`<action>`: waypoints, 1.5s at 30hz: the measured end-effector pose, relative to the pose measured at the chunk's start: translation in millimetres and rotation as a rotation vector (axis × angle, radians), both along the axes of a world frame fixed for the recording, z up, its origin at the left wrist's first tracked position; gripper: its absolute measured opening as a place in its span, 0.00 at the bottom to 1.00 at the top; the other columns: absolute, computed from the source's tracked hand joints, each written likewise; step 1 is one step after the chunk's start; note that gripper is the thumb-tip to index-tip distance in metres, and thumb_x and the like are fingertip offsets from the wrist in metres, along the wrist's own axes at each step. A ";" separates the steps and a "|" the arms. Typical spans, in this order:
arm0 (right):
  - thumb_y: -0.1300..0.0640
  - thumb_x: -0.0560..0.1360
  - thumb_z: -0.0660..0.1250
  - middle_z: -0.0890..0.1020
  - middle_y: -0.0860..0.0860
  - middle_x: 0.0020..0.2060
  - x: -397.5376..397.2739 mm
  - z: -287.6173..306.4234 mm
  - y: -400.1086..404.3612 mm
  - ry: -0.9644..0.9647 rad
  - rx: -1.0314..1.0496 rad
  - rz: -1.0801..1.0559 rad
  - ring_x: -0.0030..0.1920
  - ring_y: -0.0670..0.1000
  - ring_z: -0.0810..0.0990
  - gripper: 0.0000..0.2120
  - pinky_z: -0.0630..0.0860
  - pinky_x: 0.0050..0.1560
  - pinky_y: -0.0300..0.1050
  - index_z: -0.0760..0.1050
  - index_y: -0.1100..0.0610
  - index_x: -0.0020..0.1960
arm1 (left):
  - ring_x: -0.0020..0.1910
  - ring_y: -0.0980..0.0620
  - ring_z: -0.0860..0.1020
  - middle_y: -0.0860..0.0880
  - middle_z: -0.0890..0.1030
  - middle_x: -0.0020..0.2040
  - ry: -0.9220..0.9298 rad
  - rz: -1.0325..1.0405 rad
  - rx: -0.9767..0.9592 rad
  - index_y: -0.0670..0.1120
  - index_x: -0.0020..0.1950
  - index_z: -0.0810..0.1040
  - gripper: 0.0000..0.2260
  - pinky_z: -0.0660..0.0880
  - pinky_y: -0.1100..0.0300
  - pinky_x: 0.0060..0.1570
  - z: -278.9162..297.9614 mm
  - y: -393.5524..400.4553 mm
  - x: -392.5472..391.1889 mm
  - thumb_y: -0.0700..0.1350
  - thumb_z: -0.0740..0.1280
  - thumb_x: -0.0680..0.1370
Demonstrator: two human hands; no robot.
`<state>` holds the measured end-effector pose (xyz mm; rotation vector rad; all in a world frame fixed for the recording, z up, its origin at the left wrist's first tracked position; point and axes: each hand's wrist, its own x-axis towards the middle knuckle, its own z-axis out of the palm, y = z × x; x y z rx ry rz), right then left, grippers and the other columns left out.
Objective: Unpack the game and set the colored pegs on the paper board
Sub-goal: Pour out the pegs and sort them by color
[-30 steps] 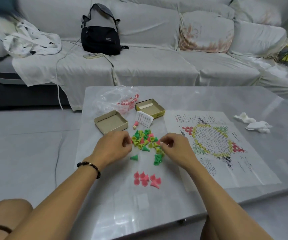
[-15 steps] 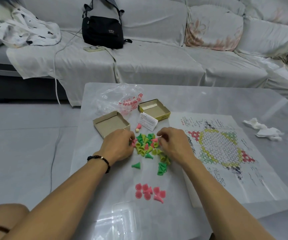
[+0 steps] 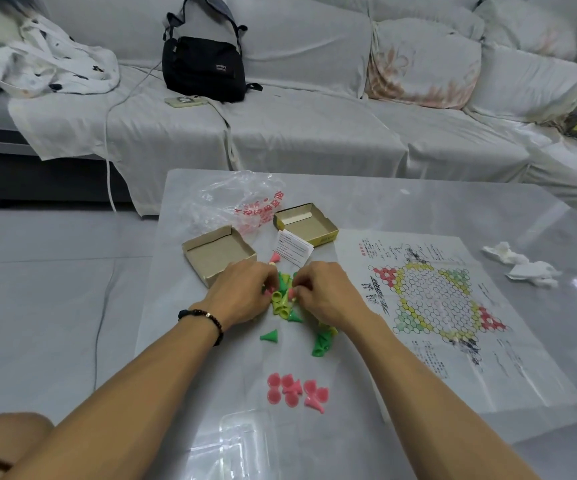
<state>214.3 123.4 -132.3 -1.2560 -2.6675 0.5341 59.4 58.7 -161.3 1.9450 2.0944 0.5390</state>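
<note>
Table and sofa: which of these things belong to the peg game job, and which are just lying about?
Belongs to the job:
mixed peg pile
pink pegs
paper board
two open box halves
instruction slip

Lying about:
plastic bag
crumpled tissues
black backpack
phone

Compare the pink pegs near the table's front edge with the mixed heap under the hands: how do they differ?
The pink pegs are one colour; the mixed heap holds green, yellow and pink. The pink pegs lie apart from both hands; the left hand and right hand reach into the mixed heap, fingers curled among its pegs. The pink pegs are a small cluster; the mixed heap spreads wider. Both sit on the table, off the paper board.
</note>
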 end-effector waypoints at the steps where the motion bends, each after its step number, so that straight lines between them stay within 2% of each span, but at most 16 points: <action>1: 0.57 0.74 0.67 0.83 0.50 0.44 3.4 -0.7 -1.5 0.056 0.007 -0.028 0.44 0.50 0.79 0.06 0.75 0.46 0.44 0.83 0.54 0.46 | 0.46 0.51 0.76 0.53 0.80 0.44 0.002 -0.009 0.005 0.56 0.44 0.78 0.07 0.75 0.54 0.45 -0.7 0.4 -0.2 0.43 0.67 0.75; 5: 0.56 0.74 0.70 0.83 0.46 0.41 14.4 -5.0 -7.1 0.247 -0.089 -0.135 0.42 0.45 0.80 0.05 0.76 0.46 0.39 0.84 0.54 0.47 | 0.45 0.52 0.73 0.55 0.79 0.43 0.038 -0.063 0.039 0.55 0.43 0.76 0.05 0.71 0.55 0.46 -2.4 1.1 0.6 0.44 0.67 0.76; 9: 0.56 0.72 0.73 0.83 0.44 0.37 22.2 -11.3 -8.2 0.390 -0.192 -0.207 0.37 0.41 0.80 0.02 0.73 0.39 0.31 0.84 0.52 0.44 | 0.45 0.53 0.72 0.54 0.78 0.43 0.120 -0.139 0.074 0.54 0.45 0.79 0.02 0.68 0.58 0.43 0.9 -0.8 0.6 0.49 0.68 0.77; 13: 0.60 0.73 0.72 0.84 0.52 0.31 28.8 -12.6 -16.5 0.574 -0.395 -0.256 0.30 0.47 0.80 0.02 0.78 0.35 0.42 0.84 0.57 0.43 | 0.44 0.53 0.74 0.54 0.78 0.44 0.147 -0.164 0.017 0.53 0.46 0.79 0.02 0.72 0.60 0.40 3.8 1.3 -0.5 0.46 0.68 0.76; 16: 0.66 0.75 0.68 0.84 0.54 0.33 35.9 -8.3 -24.7 0.667 -0.512 -0.291 0.29 0.45 0.78 0.05 0.77 0.33 0.39 0.83 0.63 0.47 | 0.45 0.53 0.75 0.54 0.79 0.45 0.159 -0.188 -0.018 0.53 0.46 0.78 0.04 0.74 0.58 0.41 7.4 4.2 3.0 0.44 0.67 0.75; 20: 0.70 0.75 0.66 0.81 0.53 0.30 44.1 -6.1 -30.8 0.728 -0.573 -0.286 0.27 0.45 0.77 0.06 0.78 0.33 0.36 0.82 0.64 0.44 | 0.47 0.51 0.76 0.53 0.79 0.48 0.173 -0.218 -0.086 0.55 0.51 0.79 0.09 0.75 0.55 0.44 15.1 10.6 9.3 0.42 0.64 0.76; 23: 0.70 0.74 0.67 0.82 0.59 0.33 46.5 -6.8 -33.8 0.718 -0.630 -0.280 0.29 0.48 0.77 0.04 0.79 0.34 0.37 0.82 0.66 0.45 | 0.42 0.53 0.73 0.53 0.77 0.44 0.196 -0.233 -0.072 0.54 0.49 0.80 0.09 0.69 0.59 0.40 16.9 10.4 13.5 0.41 0.64 0.76; 26: 0.68 0.73 0.70 0.83 0.63 0.36 46.9 -9.4 -38.1 0.652 -0.637 -0.234 0.33 0.52 0.79 0.02 0.81 0.40 0.44 0.82 0.65 0.45 | 0.40 0.55 0.69 0.55 0.71 0.41 0.176 -0.242 -0.023 0.51 0.47 0.80 0.07 0.62 0.63 0.36 14.7 5.3 15.1 0.40 0.65 0.76; 27: 0.68 0.73 0.71 0.83 0.63 0.37 47.1 -10.8 -39.6 0.628 -0.624 -0.218 0.33 0.54 0.80 0.03 0.81 0.42 0.47 0.82 0.65 0.45 | 0.40 0.56 0.69 0.56 0.72 0.41 0.154 -0.241 -0.003 0.51 0.47 0.81 0.07 0.62 0.64 0.36 13.3 3.7 14.7 0.40 0.65 0.76; 29: 0.68 0.73 0.70 0.84 0.63 0.37 47.6 -11.5 -43.0 0.589 -0.593 -0.193 0.33 0.54 0.80 0.03 0.81 0.44 0.53 0.83 0.65 0.45 | 0.41 0.56 0.74 0.56 0.77 0.43 0.041 -0.209 0.034 0.51 0.45 0.81 0.05 0.69 0.65 0.38 10.1 1.2 13.2 0.41 0.67 0.75; 32: 0.66 0.72 0.71 0.84 0.60 0.36 46.9 -11.2 -48.5 0.508 -0.548 -0.125 0.33 0.53 0.81 0.03 0.81 0.43 0.52 0.83 0.63 0.44 | 0.42 0.58 0.79 0.56 0.82 0.43 -0.253 -0.101 0.069 0.52 0.40 0.81 0.06 0.77 0.63 0.42 9.9 -4.5 12.4 0.41 0.73 0.72; 34: 0.66 0.72 0.71 0.84 0.57 0.34 42.5 -8.1 -54.1 0.463 -0.520 -0.063 0.33 0.51 0.81 0.03 0.81 0.42 0.48 0.84 0.60 0.43 | 0.41 0.58 0.81 0.55 0.83 0.40 -0.453 -0.047 0.069 0.52 0.38 0.81 0.08 0.77 0.64 0.40 11.2 -9.5 12.4 0.38 0.74 0.71; 37: 0.64 0.71 0.72 0.83 0.50 0.31 28.9 -6.4 -65.8 0.397 -0.446 0.023 0.32 0.47 0.81 0.04 0.80 0.39 0.45 0.84 0.57 0.40 | 0.39 0.55 0.83 0.54 0.84 0.40 -0.641 0.026 0.086 0.48 0.39 0.82 0.08 0.80 0.59 0.40 12.7 -16.8 6.5 0.35 0.75 0.69; 41: 0.62 0.73 0.68 0.84 0.52 0.33 11.6 -12.6 -85.0 0.224 -0.453 0.085 0.29 0.49 0.83 0.04 0.82 0.37 0.53 0.81 0.57 0.41 | 0.38 0.53 0.82 0.49 0.85 0.39 -0.848 0.133 0.105 0.44 0.39 0.82 0.07 0.77 0.60 0.38 13.3 -31.3 -4.4 0.33 0.75 0.69; 43: 0.58 0.73 0.70 0.84 0.48 0.36 9.6 -11.3 -83.4 0.202 -0.368 0.119 0.31 0.45 0.82 0.01 0.79 0.38 0.43 0.81 0.53 0.44 | 0.39 0.52 0.82 0.47 0.85 0.40 -0.913 0.159 0.102 0.44 0.39 0.81 0.07 0.77 0.59 0.38 12.6 -38.1 -7.2 0.33 0.75 0.70; 45: 0.54 0.71 0.71 0.83 0.45 0.39 10.9 -8.4 -70.7 0.309 -0.205 0.016 0.38 0.42 0.79 0.07 0.74 0.42 0.38 0.82 0.52 0.48 | 0.39 0.50 0.82 0.46 0.85 0.40 -0.943 0.163 0.094 0.44 0.39 0.81 0.08 0.77 0.59 0.39 12.9 -40.8 -8.2 0.33 0.75 0.69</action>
